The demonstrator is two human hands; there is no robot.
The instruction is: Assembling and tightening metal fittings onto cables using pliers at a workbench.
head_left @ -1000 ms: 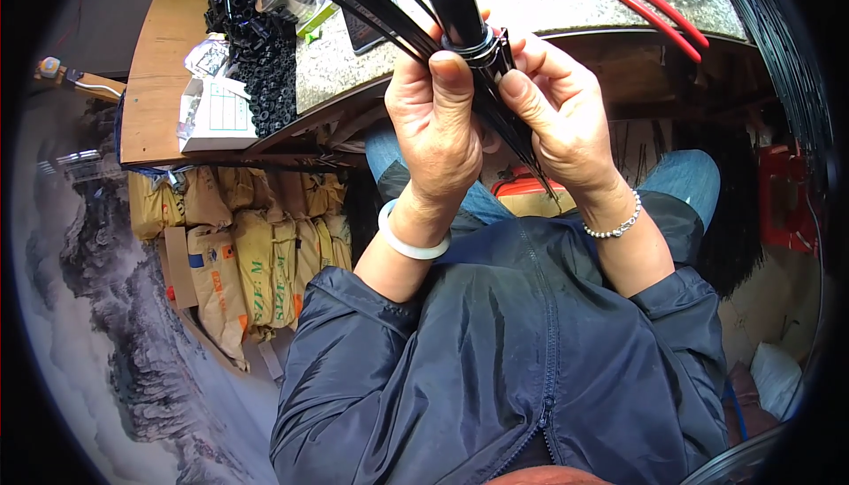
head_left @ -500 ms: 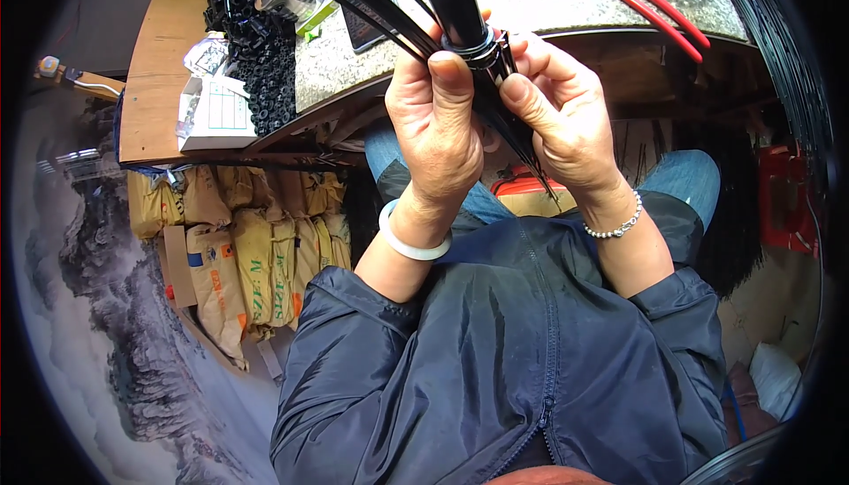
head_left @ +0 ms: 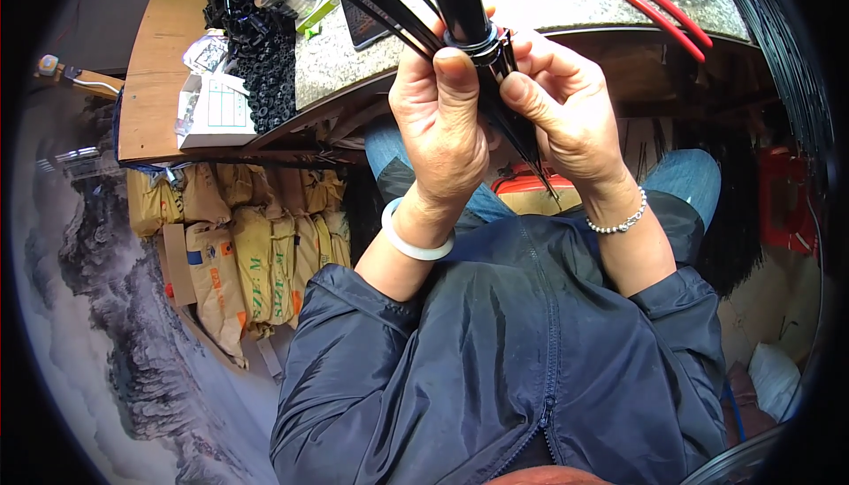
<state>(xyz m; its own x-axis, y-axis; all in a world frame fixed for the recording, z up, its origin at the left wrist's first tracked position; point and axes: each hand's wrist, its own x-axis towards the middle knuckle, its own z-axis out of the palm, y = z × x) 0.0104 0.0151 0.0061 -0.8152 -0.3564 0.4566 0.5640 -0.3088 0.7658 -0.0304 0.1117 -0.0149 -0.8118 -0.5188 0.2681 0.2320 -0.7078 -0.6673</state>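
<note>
A desk (head_left: 345, 69) with a speckled pale stone top and a brown wooden end is being seen beyond the lap. Beneath its left end, brown and yellow woven sacks (head_left: 217, 282) are being stacked against one another. At the far right, a sheaf of long, thin black rods (head_left: 787, 61) is being partly cut off by the picture's rim. A heap of small black plastic parts (head_left: 261, 69) is being supported by the desk at left.

A black tubular assembly with long thin ribs (head_left: 460, 3) is being held tilted above the desk's near edge, between both hands. By the left hand (head_left: 447, 136) the grip is being kept closed around its ribs, the thumb being laid just below the collar; by the right hand (head_left: 575, 122) its other side is being pinched narrowly, the exact piece being hidden.

Red-handled metal pliers (head_left: 654, 21), a white paper carton (head_left: 217, 109) and a dark flat rectangular device (head_left: 363, 16) are being borne by the desk. A white bangle (head_left: 411, 242) is being worn on the left wrist, a silvery beaded bracelet (head_left: 619, 220) on the right.
</note>
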